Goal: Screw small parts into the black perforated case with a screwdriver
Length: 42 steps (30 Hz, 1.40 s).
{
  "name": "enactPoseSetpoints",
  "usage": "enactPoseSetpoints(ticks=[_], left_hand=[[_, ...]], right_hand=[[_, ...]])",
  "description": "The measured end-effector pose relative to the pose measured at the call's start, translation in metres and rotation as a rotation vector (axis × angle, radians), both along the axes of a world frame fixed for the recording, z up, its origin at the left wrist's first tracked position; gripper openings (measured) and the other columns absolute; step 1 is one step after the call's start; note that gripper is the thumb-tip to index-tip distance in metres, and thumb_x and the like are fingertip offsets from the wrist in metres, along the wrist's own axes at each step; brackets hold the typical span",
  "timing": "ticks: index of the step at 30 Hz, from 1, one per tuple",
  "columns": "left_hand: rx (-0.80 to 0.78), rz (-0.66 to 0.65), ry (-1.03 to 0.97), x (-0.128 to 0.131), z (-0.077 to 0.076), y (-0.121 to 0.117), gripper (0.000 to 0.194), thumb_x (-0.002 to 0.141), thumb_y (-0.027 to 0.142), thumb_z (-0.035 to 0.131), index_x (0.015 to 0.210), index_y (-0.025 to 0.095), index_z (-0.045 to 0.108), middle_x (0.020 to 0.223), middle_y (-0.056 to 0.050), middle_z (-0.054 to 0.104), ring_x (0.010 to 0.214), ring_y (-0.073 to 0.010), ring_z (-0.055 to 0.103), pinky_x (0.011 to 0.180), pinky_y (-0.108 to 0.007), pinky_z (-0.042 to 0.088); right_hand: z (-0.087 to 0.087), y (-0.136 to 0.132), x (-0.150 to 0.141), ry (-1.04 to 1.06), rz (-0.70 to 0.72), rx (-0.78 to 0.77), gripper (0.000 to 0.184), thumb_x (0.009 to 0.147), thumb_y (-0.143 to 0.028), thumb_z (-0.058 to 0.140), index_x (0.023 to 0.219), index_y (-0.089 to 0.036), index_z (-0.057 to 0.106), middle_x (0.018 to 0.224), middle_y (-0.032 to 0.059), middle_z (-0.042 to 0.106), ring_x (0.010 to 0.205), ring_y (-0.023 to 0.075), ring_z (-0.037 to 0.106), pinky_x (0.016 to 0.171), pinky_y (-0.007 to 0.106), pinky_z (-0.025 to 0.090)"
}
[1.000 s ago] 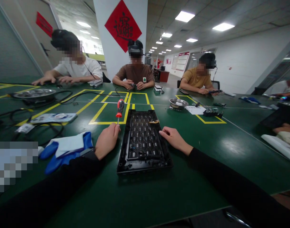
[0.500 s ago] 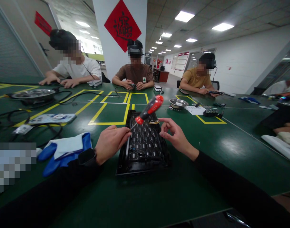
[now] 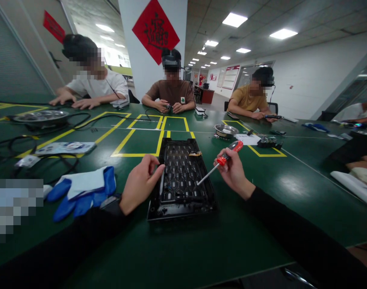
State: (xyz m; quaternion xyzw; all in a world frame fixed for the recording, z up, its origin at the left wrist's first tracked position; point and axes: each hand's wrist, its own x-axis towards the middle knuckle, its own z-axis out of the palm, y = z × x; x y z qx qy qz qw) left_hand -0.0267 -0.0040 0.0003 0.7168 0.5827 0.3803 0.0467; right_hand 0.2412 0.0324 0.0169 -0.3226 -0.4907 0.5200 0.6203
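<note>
A black plastic casing [image 3: 183,210] with rows of rounded cells lies on the table between my hands. A small gold-coloured board [image 3: 195,153] rests near its far right side. My right hand [image 3: 234,168] grips a screwdriver [image 3: 240,145] by its red and black handle, right of the casing. The metal shaft points down and left, and its tip is over the cells; whether it touches them I cannot tell. My left hand [image 3: 141,178] is at the casing's left edge, with nothing in it. Its thumb is stretched out and its fingers are loosely bent.
Blue and white gloves [image 3: 84,190] lie left of my left hand, with black cables [image 3: 63,162] and a flat packet [image 3: 65,148] beyond. Steel bowls [image 3: 226,131] stand farther off. Several people sit around the green table [image 3: 276,216], which has yellow tape outlines.
The screwdriver has passed from my left hand to my right hand. Its shaft now points down at the casing. My left hand has let go and its fingers have loosened.
</note>
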Motion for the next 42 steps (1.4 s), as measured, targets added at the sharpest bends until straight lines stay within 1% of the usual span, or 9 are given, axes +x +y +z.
enactPoseSetpoints(ticks=[3, 9, 16, 21, 23, 28, 33, 37, 42], left_hand=[[-0.143, 0.098, -0.004, -0.005, -0.007, 0.011, 0.025, 0.083, 0.044, 0.043, 0.078, 0.02, 0.044, 0.065, 0.002, 0.05, 0.058, -0.0136, 0.047, 0.054, -0.025, 0.034], [-0.359, -0.01, 0.153, -0.015, -0.013, 0.022, 0.036, 0.086, 0.043, 0.033, 0.061, 0.02, 0.043, 0.062, 0.0, 0.054, 0.061, -0.0154, 0.051, 0.058, -0.026, 0.034], [-0.371, -0.06, 0.153, -0.013, -0.01, 0.019, 0.034, 0.087, 0.039, 0.031, 0.065, 0.019, 0.046, 0.068, -0.001, 0.057, 0.064, -0.016, 0.052, 0.059, -0.026, 0.035], [-0.355, -0.069, 0.149, -0.014, -0.012, 0.021, 0.033, 0.086, 0.038, 0.032, 0.063, 0.019, 0.045, 0.066, 0.0, 0.056, 0.063, -0.0156, 0.051, 0.058, -0.026, 0.034], [-0.353, -0.068, 0.145, -0.015, -0.012, 0.021, 0.033, 0.086, 0.039, 0.032, 0.063, 0.019, 0.045, 0.066, 0.0, 0.056, 0.062, -0.0156, 0.051, 0.058, -0.026, 0.033], [-0.367, -0.064, 0.138, -0.014, -0.012, 0.021, 0.034, 0.086, 0.039, 0.032, 0.063, 0.019, 0.047, 0.065, -0.001, 0.056, 0.062, -0.0156, 0.05, 0.057, -0.025, 0.032], [-0.351, -0.076, 0.135, -0.013, -0.013, 0.018, 0.033, 0.086, 0.038, 0.032, 0.063, 0.018, 0.047, 0.065, -0.001, 0.055, 0.061, -0.0152, 0.049, 0.057, -0.026, 0.03], [-0.35, -0.084, 0.128, -0.012, -0.012, 0.017, 0.033, 0.086, 0.038, 0.033, 0.063, 0.018, 0.047, 0.064, 0.0, 0.054, 0.059, -0.0148, 0.048, 0.056, -0.026, 0.028], [-0.341, -0.086, 0.122, -0.013, -0.013, 0.018, 0.033, 0.085, 0.039, 0.034, 0.062, 0.018, 0.046, 0.062, 0.0, 0.053, 0.058, -0.0144, 0.046, 0.055, -0.026, 0.027]], right_hand=[[-0.007, 0.005, 0.009, -0.047, -0.007, -0.029, 0.026, 0.082, -0.043, 0.043, 0.067, -0.021, 0.047, 0.042, -0.008, 0.021, 0.041, 0.0093, 0.022, 0.048, 0.024, 0.03], [-0.014, -0.002, 0.006, -0.107, 0.04, -0.026, 0.025, 0.082, -0.04, 0.043, 0.066, -0.021, 0.048, 0.044, -0.0072, 0.022, 0.042, 0.0093, 0.021, 0.049, 0.024, 0.029], [-0.02, -0.005, 0.001, -0.095, 0.025, -0.052, 0.027, 0.082, -0.039, 0.044, 0.064, -0.02, 0.048, 0.046, -0.0069, 0.024, 0.042, 0.0089, 0.023, 0.049, 0.025, 0.032], [-0.02, -0.002, -0.001, -0.032, 0.008, 0.011, 0.018, 0.081, -0.035, 0.053, 0.082, -0.018, 0.06, 0.072, -0.0003, 0.055, 0.058, 0.0087, 0.046, 0.059, 0.024, 0.042], [-0.017, -0.003, -0.003, -0.129, 0.046, 0.091, 0.015, 0.08, -0.03, 0.056, 0.088, -0.019, 0.062, 0.084, 0.0017, 0.06, 0.067, 0.01, 0.054, 0.067, 0.026, 0.045], [-0.01, -0.009, -0.01, -0.515, 0.232, 0.241, 0.021, 0.076, -0.029, 0.063, 0.096, -0.022, 0.064, 0.09, 0.003, 0.064, 0.076, 0.0144, 0.061, 0.073, 0.031, 0.048], [-0.01, -0.01, -0.016, -0.697, 0.161, 0.377, 0.024, 0.074, -0.028, 0.067, 0.097, -0.025, 0.066, 0.1, 0.0037, 0.063, 0.095, 0.0183, 0.059, 0.087, 0.037, 0.045], [-0.013, -0.007, -0.011, -0.653, 0.078, 0.336, 0.02, 0.075, -0.027, 0.064, 0.095, -0.024, 0.066, 0.098, 0.0035, 0.064, 0.091, 0.0178, 0.06, 0.082, 0.036, 0.047], [-0.016, -0.005, -0.002, -0.492, 0.016, 0.247, 0.015, 0.079, -0.027, 0.06, 0.091, -0.02, 0.065, 0.08, 0.0014, 0.064, 0.066, 0.0127, 0.059, 0.065, 0.029, 0.047]])
